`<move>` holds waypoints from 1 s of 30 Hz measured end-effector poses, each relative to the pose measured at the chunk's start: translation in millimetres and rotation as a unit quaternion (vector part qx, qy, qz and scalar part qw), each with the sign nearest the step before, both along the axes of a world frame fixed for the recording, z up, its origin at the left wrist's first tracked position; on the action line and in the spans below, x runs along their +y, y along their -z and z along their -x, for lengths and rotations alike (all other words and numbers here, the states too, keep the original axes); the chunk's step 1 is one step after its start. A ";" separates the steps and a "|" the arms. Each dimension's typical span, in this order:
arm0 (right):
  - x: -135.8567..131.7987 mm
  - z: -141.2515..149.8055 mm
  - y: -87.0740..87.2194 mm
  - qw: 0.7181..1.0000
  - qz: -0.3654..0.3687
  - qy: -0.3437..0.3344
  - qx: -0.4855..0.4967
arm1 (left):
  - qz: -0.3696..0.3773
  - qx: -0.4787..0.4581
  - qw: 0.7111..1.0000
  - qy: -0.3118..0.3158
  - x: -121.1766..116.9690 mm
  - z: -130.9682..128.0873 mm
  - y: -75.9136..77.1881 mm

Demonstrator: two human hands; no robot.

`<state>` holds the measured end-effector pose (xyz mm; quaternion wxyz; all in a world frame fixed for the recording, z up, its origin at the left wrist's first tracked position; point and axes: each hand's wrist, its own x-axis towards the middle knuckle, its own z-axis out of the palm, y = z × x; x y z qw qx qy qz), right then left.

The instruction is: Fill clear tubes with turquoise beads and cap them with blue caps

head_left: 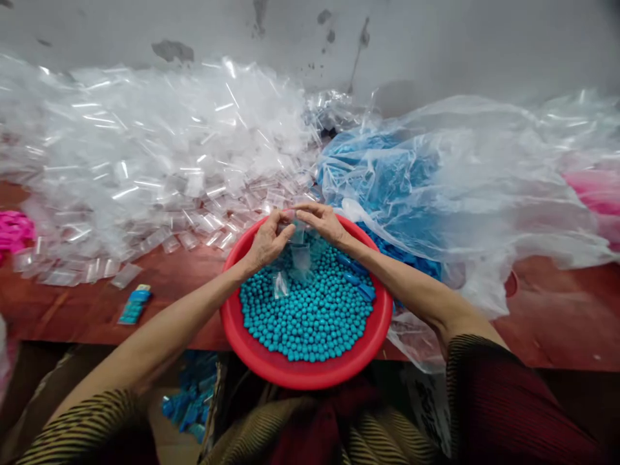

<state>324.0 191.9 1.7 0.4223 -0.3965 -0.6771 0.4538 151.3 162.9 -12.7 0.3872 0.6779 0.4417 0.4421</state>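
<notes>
Beads, blue, in a red bowl, left hand and right hand pinching a small clear bag over its far side, bag pile far left.

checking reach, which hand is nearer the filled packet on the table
Left. The left hand is to the right of the filled packet and beyond it; the right hand is farther right.

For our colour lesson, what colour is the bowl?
The bowl is red, clearest in the head view.
</notes>
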 end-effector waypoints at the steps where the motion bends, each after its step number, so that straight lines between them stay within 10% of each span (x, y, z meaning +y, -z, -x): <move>1: -4.5 -2.2 0.9 1.000 0.006 -0.015 -0.005 | 0.003 0.012 1.000 0.008 -1.2 0.1 1.7; 11: -10.4 -2.5 -7.8 0.969 -0.111 -0.066 -0.211 | -0.079 0.251 0.965 -0.019 -8.8 -9.4 -8.7; 18: -78.3 -39.8 -24.7 0.924 -0.168 0.002 -0.344 | -0.131 0.327 0.933 -0.075 -80.7 26.6 -23.5; 25: -110.9 -26.6 -10.8 0.809 -0.165 -0.061 -0.561 | -0.060 0.527 0.837 0.133 -118.1 17.2 -8.7; 30: -106.1 -31.5 -18.7 0.839 -0.144 -0.051 -0.522 | -0.006 0.393 0.913 0.111 -98.4 12.3 -2.4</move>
